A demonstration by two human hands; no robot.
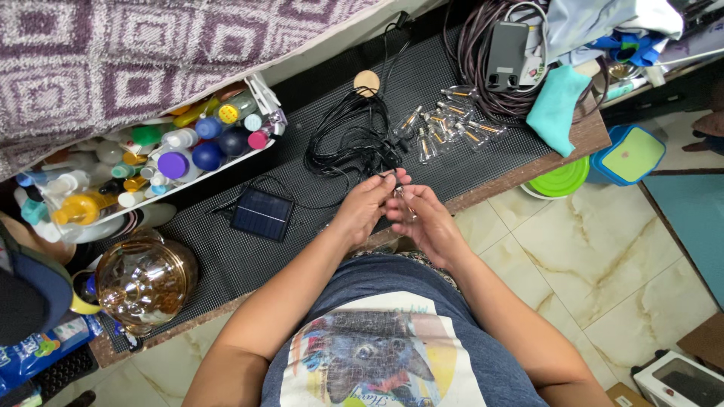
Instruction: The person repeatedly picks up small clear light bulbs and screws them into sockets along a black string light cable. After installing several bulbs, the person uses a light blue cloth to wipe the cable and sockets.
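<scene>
From the head camera I look straight down on my two hands, which meet over the near edge of a table covered by a black ribbed mat (422, 83). My left hand (369, 205) and my right hand (424, 218) are closed together on one small clear glass bulb (400, 194), pinched between the fingertips of both; the bulb sits right between the hands, just above the table's near edge, and I cannot tell exactly how it is turned. Just beyond the hands lies a tangle of black string-light cable (353, 139), touching or nearly touching my left fingertips. Farther off and to the right, a cluster of loose clear bulbs (446, 126) lies on the mat, well apart from my hands. To the left of my left forearm rests a small dark solar panel (262, 214). At the far left a white tray of coloured bottles (151, 162) stands, and nearer to me a gold-tinted glass jar (145, 280). On the far right I see a teal cloth (556, 105) beside a coil of brown cable (475, 56).
</scene>
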